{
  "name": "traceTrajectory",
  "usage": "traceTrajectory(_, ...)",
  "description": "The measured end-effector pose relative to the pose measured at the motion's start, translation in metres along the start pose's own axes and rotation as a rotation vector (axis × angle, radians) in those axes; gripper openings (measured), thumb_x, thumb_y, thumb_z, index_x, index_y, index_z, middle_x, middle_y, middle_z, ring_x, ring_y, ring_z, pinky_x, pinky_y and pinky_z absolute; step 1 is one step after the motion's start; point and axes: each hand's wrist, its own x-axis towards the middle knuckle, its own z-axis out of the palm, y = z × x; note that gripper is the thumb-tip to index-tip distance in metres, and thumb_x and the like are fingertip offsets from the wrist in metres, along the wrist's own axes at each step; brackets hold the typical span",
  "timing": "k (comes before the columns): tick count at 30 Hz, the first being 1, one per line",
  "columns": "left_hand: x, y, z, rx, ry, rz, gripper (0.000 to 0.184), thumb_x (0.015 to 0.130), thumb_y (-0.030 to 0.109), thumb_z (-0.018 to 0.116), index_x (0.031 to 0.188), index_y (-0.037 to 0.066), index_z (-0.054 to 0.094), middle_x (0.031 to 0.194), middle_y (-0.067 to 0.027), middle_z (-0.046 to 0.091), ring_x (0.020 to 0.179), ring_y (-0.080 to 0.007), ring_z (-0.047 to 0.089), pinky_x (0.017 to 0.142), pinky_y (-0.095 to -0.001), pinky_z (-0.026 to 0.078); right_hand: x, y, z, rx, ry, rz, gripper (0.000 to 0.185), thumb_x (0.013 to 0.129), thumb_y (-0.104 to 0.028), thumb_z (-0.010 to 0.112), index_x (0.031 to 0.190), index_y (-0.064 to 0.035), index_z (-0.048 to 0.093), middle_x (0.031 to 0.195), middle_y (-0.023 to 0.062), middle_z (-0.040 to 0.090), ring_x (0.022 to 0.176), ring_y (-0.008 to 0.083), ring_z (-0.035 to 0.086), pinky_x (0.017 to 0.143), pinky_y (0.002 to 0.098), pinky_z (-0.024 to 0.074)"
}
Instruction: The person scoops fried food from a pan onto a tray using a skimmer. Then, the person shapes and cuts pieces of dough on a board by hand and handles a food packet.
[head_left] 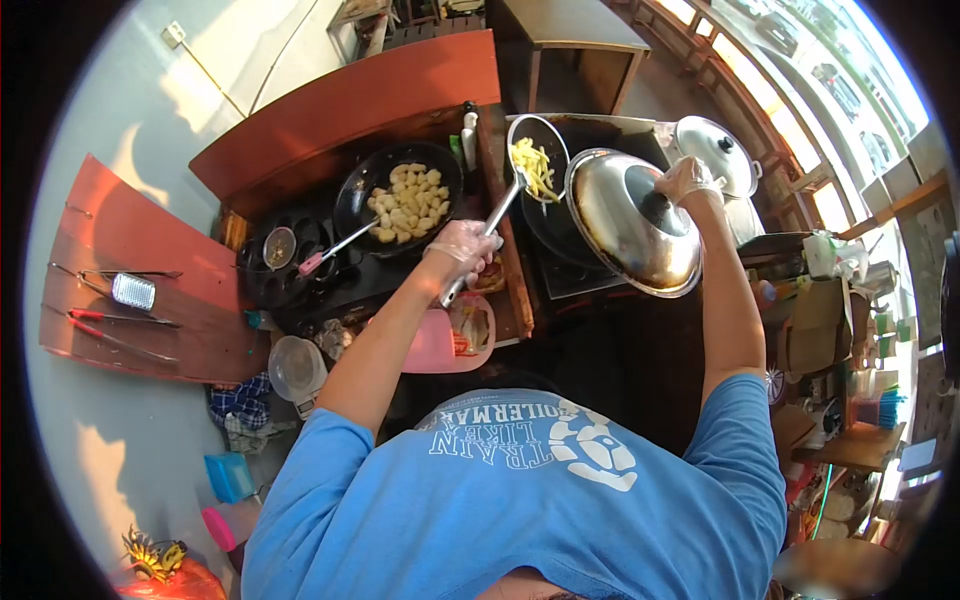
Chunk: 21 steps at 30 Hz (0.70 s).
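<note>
My left hand [465, 250], in a clear glove, is closed round the metal handle of a strainer ladle [502, 205]. Pale yellow strips of food [535, 168] lie in its bowl, which is over the back left of a dark pan [545, 225]. My right hand [690, 180], also gloved, grips the knob of a large domed steel lid [625, 225]. The lid is tilted and hides much of that pan. To the left, a black wok [352, 190] holds pale chunks of food [408, 205] and the end of a pink-handled utensil [345, 243].
A lidded silver pot [715, 150] stands at the back right. A pink container [430, 345] is near my left forearm. Tongs [120, 318] and a grater [134, 290] hang on the red panel at left. A wooden divider [515, 290] separates the two stoves.
</note>
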Motion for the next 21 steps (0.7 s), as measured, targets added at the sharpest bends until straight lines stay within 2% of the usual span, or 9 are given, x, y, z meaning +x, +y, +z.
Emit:
traceTrajectory(1,0.012,-0.001,0.01,0.209,0.025,0.018,0.012,0.091,0.018,0.063,0.09,0.007,0.058,0.065,0.0002,0.05,0.051,-0.0064,0.046,0.038,-0.0233,0.034,-0.007,0.002,-0.008,-0.005,0.011,0.006,0.032,0.069,-0.026,0.067,0.085,0.0017,0.073,0.09,0.0252,0.069,0.088,0.0377,0.069,0.081,0.0433,0.0541)
traceTrajectory(2,0.025,-0.006,0.017,0.566,0.077,0.242,0.016,0.088,0.018,0.065,0.084,0.003,0.06,0.065,-0.0092,0.058,0.054,-0.0196,0.058,0.044,-0.0351,0.044,-0.016,0.003,-0.014,0.016,0.018,-0.005,0.032,0.069,-0.025,0.067,0.085,0.0016,0.073,0.09,0.0252,0.069,0.087,0.0376,0.069,0.081,0.0432,0.0541)
traceTrajectory(3,0.033,-0.006,0.029,0.899,0.188,0.379,0.016,0.086,0.015,0.062,0.088,0.0,0.067,0.087,-0.0209,0.068,0.086,-0.0382,0.066,0.08,-0.0425,0.053,-0.024,0.007,-0.018,0.037,0.018,-0.014,0.032,0.068,-0.025,0.067,0.085,0.0015,0.073,0.09,0.0252,0.069,0.087,0.0376,0.069,0.081,0.0431,0.0542)
traceTrajectory(9,0.057,-0.025,0.056,1.039,0.342,0.486,0.011,0.084,0.008,0.056,0.086,0.002,0.064,0.088,-0.0227,0.068,0.086,-0.04,0.067,0.078,-0.0457,0.054,-0.018,0.043,0.0,0.038,-0.019,-0.024,0.033,0.07,-0.028,0.068,0.086,-0.0004,0.074,0.092,0.0223,0.07,0.09,0.0355,0.069,0.084,0.0412,0.0539)
traceTrajectory(11,0.05,-0.017,0.057,1.053,0.403,0.547,0.01,0.085,0.008,0.054,0.085,0.001,0.062,0.088,-0.0237,0.067,0.084,-0.0409,0.067,0.076,-0.0469,0.054,-0.01,0.054,0.014,-0.001,0.153,-0.127,0.025,0.066,-0.025,0.073,0.075,-0.0019,0.074,0.073,0.0191,0.07,0.067,0.0312,0.07,0.071,0.0411,0.0554)
traceTrajectory(15,0.056,-0.021,0.036,0.977,0.353,0.535,0.016,0.089,0.015,0.057,0.09,-0.001,0.06,0.086,-0.0252,0.065,0.086,-0.0451,0.063,0.075,-0.0519,0.051,-0.003,0.049,0.021,0.031,0.08,-0.125,0.025,0.066,-0.025,0.073,0.076,-0.0016,0.075,0.074,0.0198,0.07,0.069,0.0317,0.07,0.072,0.0409,0.0553)
traceTrajectory(17,0.046,-0.023,0.019,0.953,0.389,0.656,0.017,0.09,0.017,0.06,0.091,0.0,0.061,0.075,-0.0182,0.065,0.067,-0.0358,0.065,0.06,-0.0456,0.052,0.004,0.042,0.029,0.042,0.082,-0.12,0.026,0.066,-0.023,0.072,0.077,-0.0007,0.074,0.078,0.021,0.07,0.074,0.0329,0.07,0.074,0.041,0.055)
traceTrajectory(20,0.002,0.002,0.005,0.012,0.197,0.082,0.016,0.092,0.018,0.064,0.101,0.005,0.061,0.063,0.0031,0.046,0.046,-0.005,0.041,0.036,-0.0233,0.031,0.005,0.006,0.026,-0.045,0.049,-0.156,0.024,0.066,-0.021,0.071,0.077,0.0002,0.073,0.082,0.0224,0.069,0.08,0.0348,0.07,0.076,0.0413,0.0545)
traceTrajectory(21,-0.006,-0.001,-0.004,-0.107,0.197,0.086,0.02,0.091,0.018,0.065,0.107,0.006,0.06,0.064,0.002,0.048,0.047,-0.0057,0.043,0.036,-0.0227,0.032,0.011,0.0,0.032,-0.041,0.044,-0.172,0.024,0.066,-0.021,0.071,0.077,0.0002,0.073,0.082,0.0224,0.069,0.08,0.0348,0.07,0.076,0.0413,0.0545)
